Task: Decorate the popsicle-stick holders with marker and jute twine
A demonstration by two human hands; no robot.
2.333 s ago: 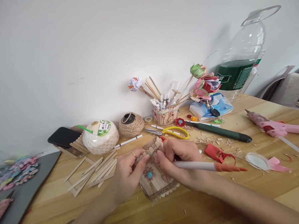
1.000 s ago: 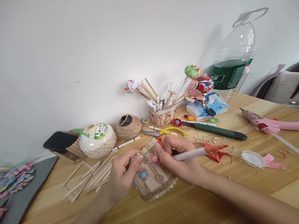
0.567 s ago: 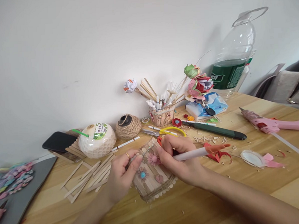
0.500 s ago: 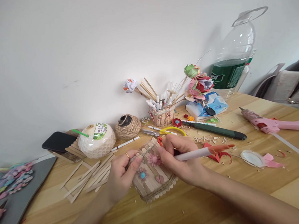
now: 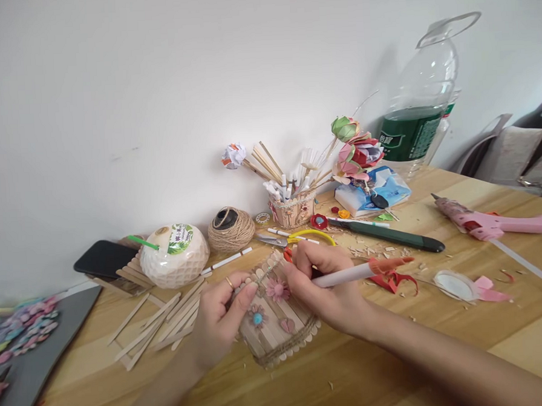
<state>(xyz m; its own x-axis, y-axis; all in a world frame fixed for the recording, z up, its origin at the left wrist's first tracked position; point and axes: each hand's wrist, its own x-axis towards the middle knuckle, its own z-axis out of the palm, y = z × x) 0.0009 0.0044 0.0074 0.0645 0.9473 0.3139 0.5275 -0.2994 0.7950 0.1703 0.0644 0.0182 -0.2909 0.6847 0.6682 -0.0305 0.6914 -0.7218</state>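
Note:
A small craft-stick basket (image 5: 271,324) with paper flowers and a twine band is tilted above the table. My left hand (image 5: 220,315) pinches its upper left edge between thumb and fingers. In my right hand (image 5: 325,285) is a white marker (image 5: 347,276) with an orange end, its far tip hidden by the fingers. The right fingertips rest near the basket's upper right edge, with something red beside them. Yellow-handled scissors (image 5: 313,232) lie just behind the right hand.
Loose craft sticks (image 5: 177,317) and a white coconut (image 5: 176,256) are on the left, beside a twine ball (image 5: 231,229). A decorated pot (image 5: 294,211) stands behind. A green cutter (image 5: 391,236), pink glue gun (image 5: 485,219) and wood scraps lie right.
The whole view has shifted slightly. The orange end of the marker has swung a little left, while both hands keep their hold.

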